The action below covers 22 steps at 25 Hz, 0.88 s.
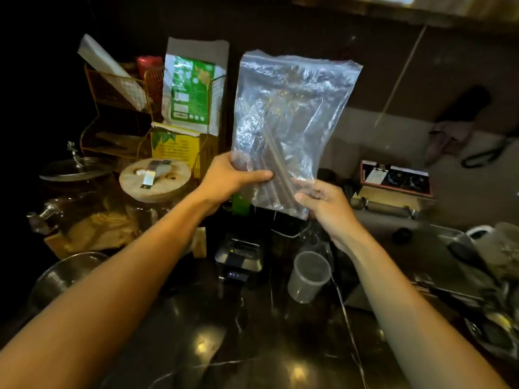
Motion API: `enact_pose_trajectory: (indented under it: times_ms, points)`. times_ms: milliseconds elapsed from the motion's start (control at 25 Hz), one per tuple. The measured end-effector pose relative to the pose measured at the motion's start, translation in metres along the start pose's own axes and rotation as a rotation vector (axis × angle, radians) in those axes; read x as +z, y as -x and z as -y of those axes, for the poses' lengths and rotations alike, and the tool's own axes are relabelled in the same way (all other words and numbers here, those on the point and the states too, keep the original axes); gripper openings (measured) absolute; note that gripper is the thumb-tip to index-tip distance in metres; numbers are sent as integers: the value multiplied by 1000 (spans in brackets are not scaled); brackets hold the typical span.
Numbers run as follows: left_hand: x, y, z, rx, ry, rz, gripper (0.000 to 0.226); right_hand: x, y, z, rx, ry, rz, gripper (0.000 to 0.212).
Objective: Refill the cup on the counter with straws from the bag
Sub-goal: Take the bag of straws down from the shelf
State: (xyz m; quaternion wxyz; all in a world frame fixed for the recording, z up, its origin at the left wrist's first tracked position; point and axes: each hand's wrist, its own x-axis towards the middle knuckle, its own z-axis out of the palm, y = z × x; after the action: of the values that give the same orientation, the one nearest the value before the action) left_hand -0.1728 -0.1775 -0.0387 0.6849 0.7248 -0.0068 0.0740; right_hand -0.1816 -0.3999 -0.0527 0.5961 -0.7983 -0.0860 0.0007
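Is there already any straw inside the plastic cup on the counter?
No, the clear cup stands empty on the dark counter, while the straws are in the bag.

Head-height view down onto counter (224,346)

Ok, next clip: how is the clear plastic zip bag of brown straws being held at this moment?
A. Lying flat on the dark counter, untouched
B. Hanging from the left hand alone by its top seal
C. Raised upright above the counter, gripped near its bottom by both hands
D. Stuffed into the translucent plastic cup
C: the clear plastic zip bag stands upright above the dark counter, with the left hand and right hand both gripping its lower end.
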Motion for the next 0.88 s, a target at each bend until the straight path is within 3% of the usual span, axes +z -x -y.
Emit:
enact_pose_trajectory:
  times_ms: [240,440,640,880]
  points:
    - [57,47,52,-60,64,128,37,-37,62,-56,136,-29,-68,34]
    - [87,78,92,-95,49,191,30,-54,102,-101,214,-40,-135,33]
    - [99,100,138,-158,56,253,52,-65,134,-143,285,-24,-155,32]
    - [113,143,190,-215,6,280,41,-60,170,-187,374,-93,-155,27]
